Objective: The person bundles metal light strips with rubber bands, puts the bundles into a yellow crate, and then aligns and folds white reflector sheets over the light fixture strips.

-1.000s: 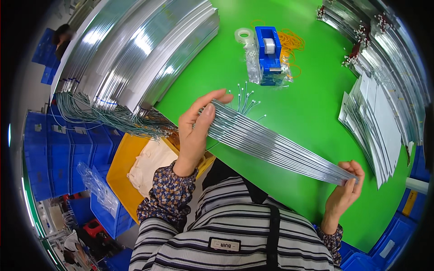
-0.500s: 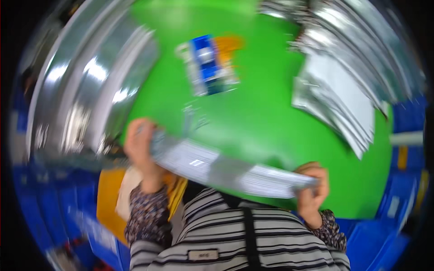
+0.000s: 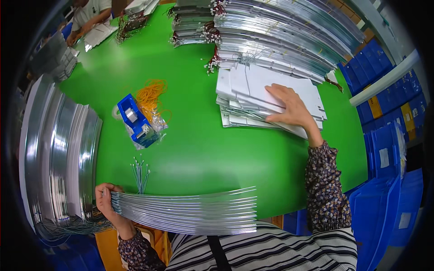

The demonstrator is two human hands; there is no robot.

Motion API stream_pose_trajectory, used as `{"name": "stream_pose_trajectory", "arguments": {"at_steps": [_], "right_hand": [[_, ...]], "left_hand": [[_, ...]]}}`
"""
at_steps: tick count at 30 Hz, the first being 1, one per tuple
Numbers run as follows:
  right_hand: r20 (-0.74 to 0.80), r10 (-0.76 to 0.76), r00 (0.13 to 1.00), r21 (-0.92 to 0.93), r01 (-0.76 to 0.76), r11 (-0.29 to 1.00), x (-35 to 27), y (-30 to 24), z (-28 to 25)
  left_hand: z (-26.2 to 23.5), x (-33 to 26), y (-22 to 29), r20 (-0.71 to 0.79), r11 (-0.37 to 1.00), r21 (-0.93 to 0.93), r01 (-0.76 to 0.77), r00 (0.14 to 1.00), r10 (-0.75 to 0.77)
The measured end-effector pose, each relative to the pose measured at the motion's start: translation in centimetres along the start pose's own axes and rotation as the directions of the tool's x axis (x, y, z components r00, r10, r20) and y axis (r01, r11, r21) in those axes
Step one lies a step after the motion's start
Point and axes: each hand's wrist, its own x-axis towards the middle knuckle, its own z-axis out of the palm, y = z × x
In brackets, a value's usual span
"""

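Observation:
My left hand [image 3: 107,202] is closed on one end of a bundle of thin silvery strips [image 3: 187,211], at the near edge of the green table. Their other ends fan out to the right, unsupported by a hand. Thin teal wires [image 3: 141,177] stick out beyond the bundle near my left hand. To the right, my right hand [image 3: 293,108] lies with fingers apart on a stack of flat white panels [image 3: 257,83]. Whether its fingertips grip the top panel cannot be made out; they rest on its surface.
A blue tape dispenser [image 3: 134,118] and orange rubber bands [image 3: 151,95] lie mid-table. Tall piles of silvery strips stand at the left [image 3: 58,153] and far right [image 3: 271,38]. Blue bins [image 3: 375,198] line the right side. Another person [image 3: 92,16] works at the far left.
My right hand has let go of the strip bundle's right end and moved up and right onto the white panels. My left hand still holds the bundle, whose free ends now spread. The view has shifted.

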Motion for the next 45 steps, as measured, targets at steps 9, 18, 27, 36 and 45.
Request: {"name": "stream_pose_trajectory", "arguments": {"at_steps": [9, 18, 27, 36, 45], "right_hand": [[-0.276, -0.045, 0.96, 0.043, 0.059, 0.997, 0.7, -0.4, -1.4], [-0.483, -0.175, 0.858, 0.131, 0.268, 0.954, -2.7, -18.1, -8.9], [0.402, -0.552, 0.73, 0.548, 0.292, 0.784, 0.2, -26.6, 0.6], [0.463, -0.638, 0.615, 0.719, 0.159, 0.676, 0.4, -27.7, 1.0], [0.409, -0.655, 0.635, 0.768, 0.149, 0.623, 0.4, -24.4, 0.7]], "left_hand": [[-0.9, -0.2, -0.2, 0.082, 0.999, -0.006, 0.053, 0.995, -0.052], [-1.0, -0.7, -0.4, 0.002, 0.998, 0.015, 0.053, 0.999, -0.053], [-0.3, -2.0, 0.4, 0.039, 0.998, -0.061, -0.022, 0.999, 0.024], [-0.2, -2.0, 1.0, -0.017, 0.998, 0.019, -0.068, 0.998, 0.068], [-1.2, -2.5, 1.0, 0.067, 1.0, 0.002, -0.001, 0.998, 0.001]]}}
